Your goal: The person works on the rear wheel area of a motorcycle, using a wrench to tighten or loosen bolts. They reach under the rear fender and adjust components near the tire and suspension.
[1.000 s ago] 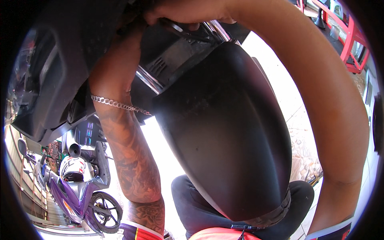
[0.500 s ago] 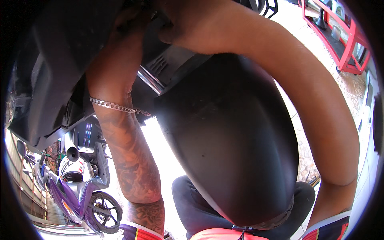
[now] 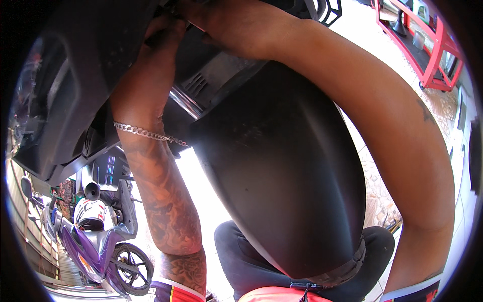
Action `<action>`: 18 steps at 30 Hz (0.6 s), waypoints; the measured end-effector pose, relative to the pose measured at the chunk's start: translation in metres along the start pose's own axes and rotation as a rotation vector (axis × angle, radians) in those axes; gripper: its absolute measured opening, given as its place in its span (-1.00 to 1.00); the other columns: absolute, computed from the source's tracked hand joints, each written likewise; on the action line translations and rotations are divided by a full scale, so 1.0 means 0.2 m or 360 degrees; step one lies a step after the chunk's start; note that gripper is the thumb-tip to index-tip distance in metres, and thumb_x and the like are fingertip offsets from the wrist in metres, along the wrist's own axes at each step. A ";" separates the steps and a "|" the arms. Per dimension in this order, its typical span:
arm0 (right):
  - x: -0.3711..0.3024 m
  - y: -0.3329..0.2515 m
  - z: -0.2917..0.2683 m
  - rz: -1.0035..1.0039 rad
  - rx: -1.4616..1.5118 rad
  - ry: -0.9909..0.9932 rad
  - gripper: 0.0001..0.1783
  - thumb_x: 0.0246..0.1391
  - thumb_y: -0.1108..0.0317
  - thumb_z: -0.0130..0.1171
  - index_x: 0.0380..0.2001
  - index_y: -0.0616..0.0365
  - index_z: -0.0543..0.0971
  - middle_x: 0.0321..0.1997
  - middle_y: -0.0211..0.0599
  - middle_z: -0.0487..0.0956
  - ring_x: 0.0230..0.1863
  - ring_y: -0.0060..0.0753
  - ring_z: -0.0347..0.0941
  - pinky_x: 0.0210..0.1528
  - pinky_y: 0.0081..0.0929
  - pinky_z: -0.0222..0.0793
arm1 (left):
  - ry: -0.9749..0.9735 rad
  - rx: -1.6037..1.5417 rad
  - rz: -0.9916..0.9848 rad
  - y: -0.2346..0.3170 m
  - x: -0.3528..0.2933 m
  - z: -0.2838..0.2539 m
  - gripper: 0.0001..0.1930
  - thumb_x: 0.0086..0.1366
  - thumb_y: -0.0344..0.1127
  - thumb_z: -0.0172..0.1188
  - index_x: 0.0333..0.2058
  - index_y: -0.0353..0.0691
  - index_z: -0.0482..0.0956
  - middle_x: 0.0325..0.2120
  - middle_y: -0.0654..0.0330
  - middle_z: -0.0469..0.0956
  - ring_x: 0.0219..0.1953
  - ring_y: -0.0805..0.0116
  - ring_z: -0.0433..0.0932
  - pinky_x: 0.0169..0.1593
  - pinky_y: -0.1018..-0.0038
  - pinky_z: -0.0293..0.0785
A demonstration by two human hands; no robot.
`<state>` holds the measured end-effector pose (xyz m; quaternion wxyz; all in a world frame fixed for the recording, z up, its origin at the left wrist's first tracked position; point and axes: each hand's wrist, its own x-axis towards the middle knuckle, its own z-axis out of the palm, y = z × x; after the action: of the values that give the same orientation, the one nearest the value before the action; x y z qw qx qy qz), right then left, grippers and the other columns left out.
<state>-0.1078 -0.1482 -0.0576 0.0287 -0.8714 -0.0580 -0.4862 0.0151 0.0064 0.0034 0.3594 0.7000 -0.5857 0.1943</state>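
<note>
My left hand (image 3: 157, 48) reaches up into the gap between the black body panels (image 3: 75, 85) of a scooter, and a silver chain bracelet (image 3: 146, 133) hangs on its wrist. My right hand (image 3: 236, 30) lies over a black ribbed plastic part (image 3: 216, 80) at the top and meets the left hand's fingers there. The fingertips of both hands are tucked against the panels and hidden. Below them a large smooth black mudguard (image 3: 282, 176) fills the middle, beside a chrome tube (image 3: 183, 103).
A purple scooter (image 3: 90, 241) with a white helmet (image 3: 90, 214) on it stands at the lower left. A red metal rack (image 3: 432, 45) stands on the tiled floor at the upper right. My black-trousered knee (image 3: 241, 256) is under the mudguard.
Both hands now sit lower in the picture, with more of the right hand and forearm showing. They stay at the same spot on the panels.
</note>
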 end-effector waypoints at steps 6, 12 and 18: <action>-0.02 -0.01 -0.06 -0.0048 0.0098 -0.0100 -0.53 0.13 0.39 0.11 0.12 0.32 0.55 0.06 0.25 0.61 0.15 0.21 0.53 0.17 -0.08 0.49 | 0.0010 -0.0007 0.0041 -0.03 0.01 -0.02 -0.66 0.38 -0.16 0.31 -0.02 -0.28 0.72 -0.14 0.09 0.73 -0.06 0.32 0.65 0.12 0.44 0.42; 0.02 -0.05 -0.21 -0.0054 0.0243 -0.0351 -0.50 0.11 0.40 0.13 0.13 0.35 0.54 0.09 0.27 0.60 0.20 0.22 0.51 0.20 -0.09 0.47 | -0.0006 -0.0046 0.0145 0.00 0.01 -0.01 -0.67 0.38 -0.20 0.30 -0.02 -0.30 0.72 -0.10 0.08 0.71 -0.04 0.30 0.64 0.13 0.42 0.43; 0.17 -0.05 -0.25 -0.0025 -0.0055 -0.0695 -0.51 0.19 0.39 0.03 0.14 0.44 0.52 0.16 0.28 0.56 0.25 0.14 0.47 0.31 -0.14 0.38 | 0.0095 -0.0218 0.0460 -0.01 -0.01 0.04 -0.67 0.37 -0.22 0.29 0.00 -0.31 0.70 -0.08 0.08 0.70 -0.01 0.28 0.62 0.14 0.40 0.43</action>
<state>-0.1338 -0.1410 -0.0033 -0.0034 -0.9559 -0.0614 -0.2871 0.0148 0.0014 -0.0033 0.3919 0.5762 -0.6812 0.2244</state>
